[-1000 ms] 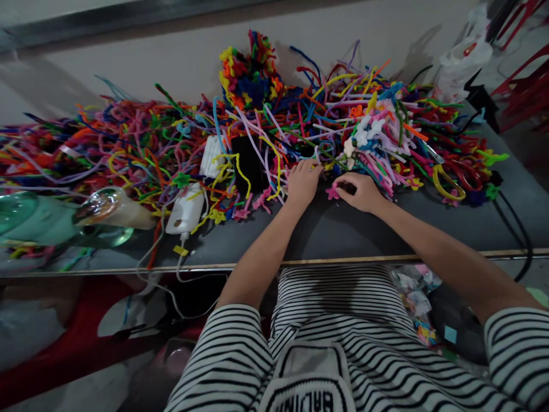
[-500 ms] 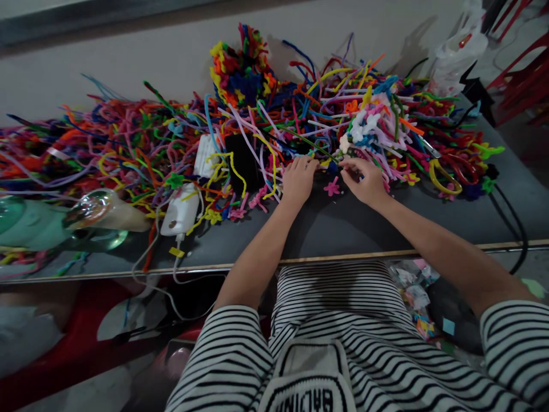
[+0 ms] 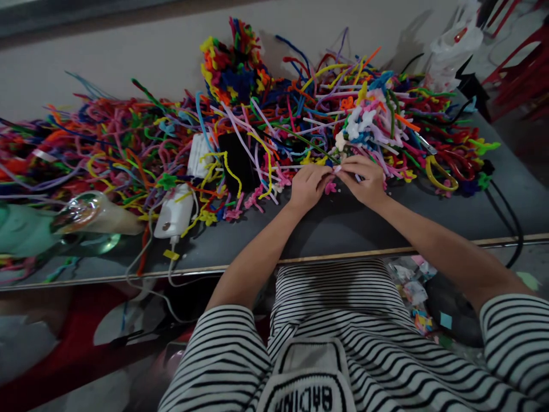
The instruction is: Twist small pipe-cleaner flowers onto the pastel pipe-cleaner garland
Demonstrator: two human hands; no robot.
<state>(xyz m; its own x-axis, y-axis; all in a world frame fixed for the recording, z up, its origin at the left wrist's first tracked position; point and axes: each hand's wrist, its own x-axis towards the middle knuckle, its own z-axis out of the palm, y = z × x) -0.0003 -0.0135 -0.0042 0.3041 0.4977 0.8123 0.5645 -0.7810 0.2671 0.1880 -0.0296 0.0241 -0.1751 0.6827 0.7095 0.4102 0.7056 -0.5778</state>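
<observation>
My left hand [image 3: 309, 186] and my right hand [image 3: 364, 178] meet fingertip to fingertip above the near side of the table. Both are closed in a pinch on a small pale lilac pipe cleaner [image 3: 337, 169], most of it hidden by the fingers. Just below the fingertips lies a pink pipe-cleaner flower [image 3: 329, 187], partly covered by my left hand. Behind my right hand is a bunch of white and pastel pipe-cleaner flowers [image 3: 362, 125]. A dark green stem [image 3: 300, 137] slants down toward the hands from the pile.
A long heap of coloured pipe cleaners [image 3: 124, 131] fills the table's back. Scissors with a yellow handle [image 3: 441, 174] lie at right. A black phone-like slab [image 3: 235, 163], a white cabled device [image 3: 175, 213] and a clear-topped cup [image 3: 96, 212] are left. A plastic bag [image 3: 454, 48] stands back right.
My left hand has moved right and closed its fingertips against those of my right hand. A pale pipe cleaner now shows between them. The view has shifted slightly.
</observation>
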